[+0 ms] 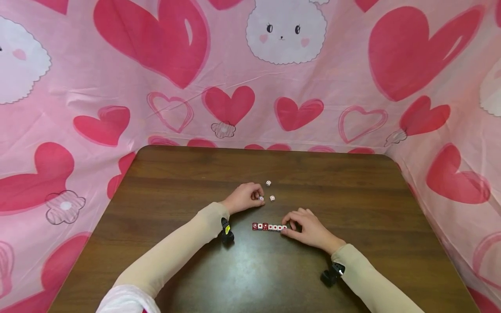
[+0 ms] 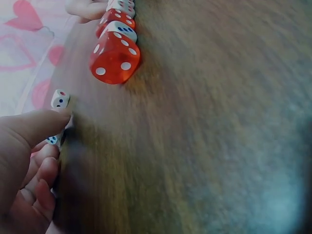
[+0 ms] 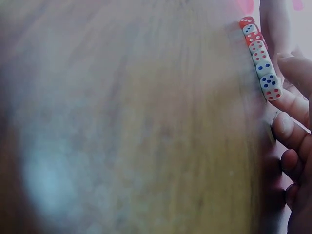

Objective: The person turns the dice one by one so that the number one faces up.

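A short straight row of dice lies on the table, with a red die [image 1: 255, 226] at its left end, a second red die [image 1: 265, 226] further along and white dice [image 1: 275, 227] among and after them. At the row's right end, my right hand [image 1: 311, 229] holds the last white die [image 3: 270, 82] with thumb and curled forefinger. Behind the row, my left hand [image 1: 243, 198] pinches a small white die [image 1: 261, 198] between thumb and forefinger; the thumb partly hides this die in the left wrist view.
Two loose white dice lie beyond the row: one die [image 1: 272, 198] just right of my left fingertips, another die [image 1: 268, 183] farther back. The brown wooden table [image 1: 188, 169] meets a pink heart-patterned cloth [image 1: 270, 78] at the back and sides.
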`<state>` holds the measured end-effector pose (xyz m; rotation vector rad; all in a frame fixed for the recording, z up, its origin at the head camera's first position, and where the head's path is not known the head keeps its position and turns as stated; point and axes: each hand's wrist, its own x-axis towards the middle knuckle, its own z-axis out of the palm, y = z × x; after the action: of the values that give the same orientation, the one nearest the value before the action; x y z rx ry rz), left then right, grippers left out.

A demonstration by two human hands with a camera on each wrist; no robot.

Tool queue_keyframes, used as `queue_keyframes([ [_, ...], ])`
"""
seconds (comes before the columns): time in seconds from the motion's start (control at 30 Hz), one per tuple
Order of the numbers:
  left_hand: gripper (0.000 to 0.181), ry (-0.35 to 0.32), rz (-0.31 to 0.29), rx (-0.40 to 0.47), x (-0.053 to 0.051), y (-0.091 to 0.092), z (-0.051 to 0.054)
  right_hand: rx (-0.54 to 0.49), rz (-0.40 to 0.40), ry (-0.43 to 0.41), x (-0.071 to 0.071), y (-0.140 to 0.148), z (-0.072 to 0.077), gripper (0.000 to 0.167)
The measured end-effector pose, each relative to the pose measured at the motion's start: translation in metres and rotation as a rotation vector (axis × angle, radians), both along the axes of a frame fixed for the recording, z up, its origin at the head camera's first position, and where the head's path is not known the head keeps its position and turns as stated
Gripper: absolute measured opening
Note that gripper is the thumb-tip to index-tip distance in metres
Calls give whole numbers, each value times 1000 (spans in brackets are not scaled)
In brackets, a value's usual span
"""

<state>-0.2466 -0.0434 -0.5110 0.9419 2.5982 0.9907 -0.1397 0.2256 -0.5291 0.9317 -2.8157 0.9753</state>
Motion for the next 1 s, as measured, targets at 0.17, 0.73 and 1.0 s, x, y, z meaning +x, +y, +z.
queue_keyframes([
  [0.17,20,2,-32,14,1,-4,-1,1,-1,-1,0,0,-1,16],
  [0.73,15,50,-10,61,5,-13,-5,3,-8,9,-1,-2,-1,15],
  [1.0,13,38,29,72,7,-10,-7,0,-6,15,1,-2,1,15],
])
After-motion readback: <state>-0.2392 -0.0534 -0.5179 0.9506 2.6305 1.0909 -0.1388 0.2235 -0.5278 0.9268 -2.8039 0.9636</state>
